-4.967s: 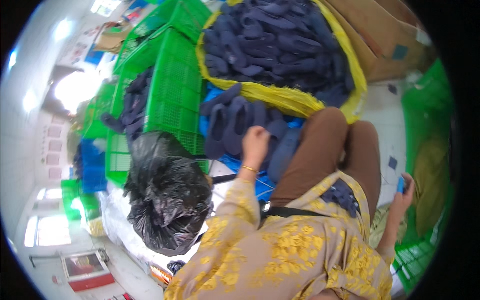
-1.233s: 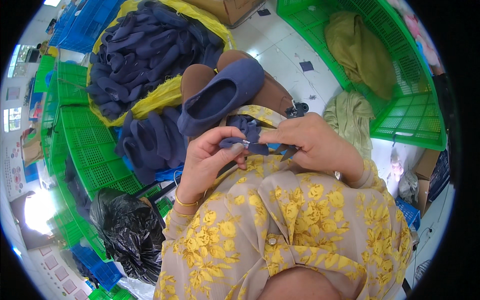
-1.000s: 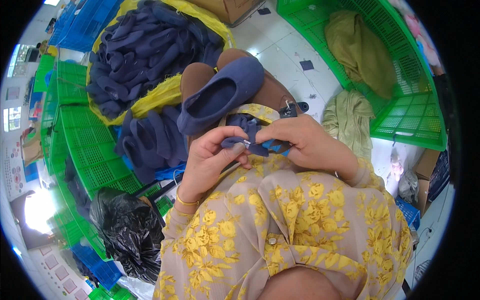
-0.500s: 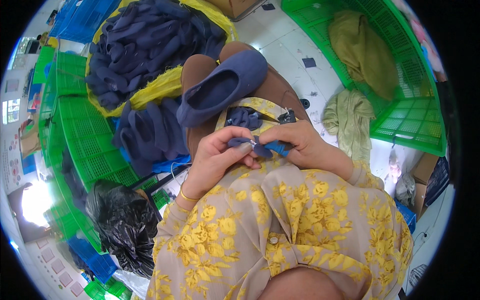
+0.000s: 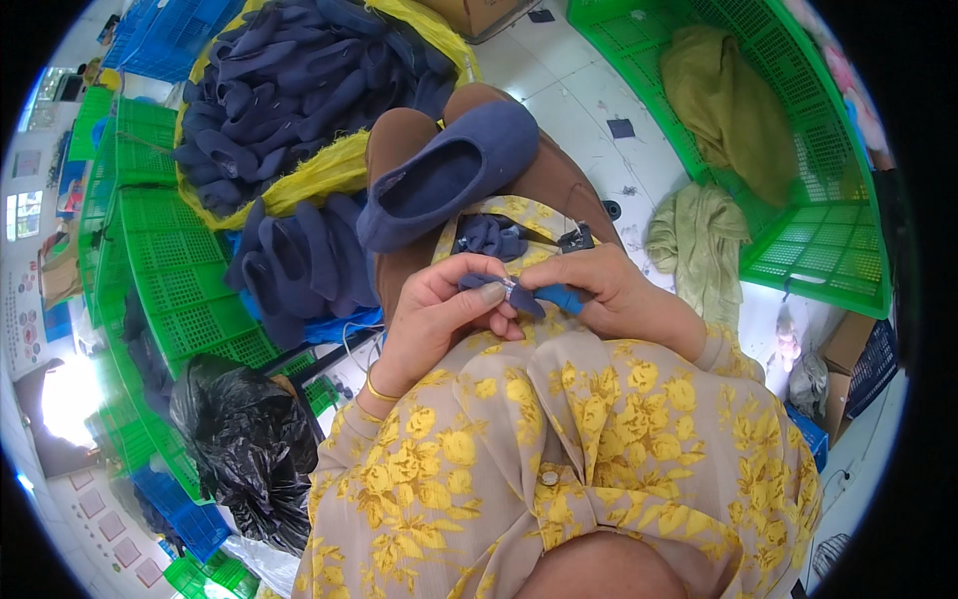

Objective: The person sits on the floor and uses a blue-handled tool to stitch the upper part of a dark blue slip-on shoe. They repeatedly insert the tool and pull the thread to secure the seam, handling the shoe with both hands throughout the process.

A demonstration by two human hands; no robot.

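Observation:
Above my lap, my left hand [image 5: 444, 304] pinches a small navy fabric piece [image 5: 527, 299] between thumb and fingers. Beside it, my right hand [image 5: 614, 295] is closed around a small blue tool [image 5: 561, 297]; most of it is hidden in the palm, so its kind is unclear. A tiny pale spot shows where the fabric meets the tool's end. Across my knees lies a navy felt slipper [image 5: 449, 175], its opening facing up. Crumpled navy pieces [image 5: 491, 237] rest in my lap just beyond my hands, with a small dark object [image 5: 576, 238] to their right.
A yellow sack [image 5: 324, 170] heaped with navy slippers stands at the far left; several more slippers [image 5: 304, 255] lie below it. Green crates [image 5: 165, 270] line the left, near a black plastic bag [image 5: 239, 439]. Olive cloth [image 5: 733, 110] hangs in a green crate [image 5: 818, 255] at the right.
The fabric piece has tilted slightly in my left fingers, and my right fingers have shifted a little on the blue tool. The slipper stays on my knees.

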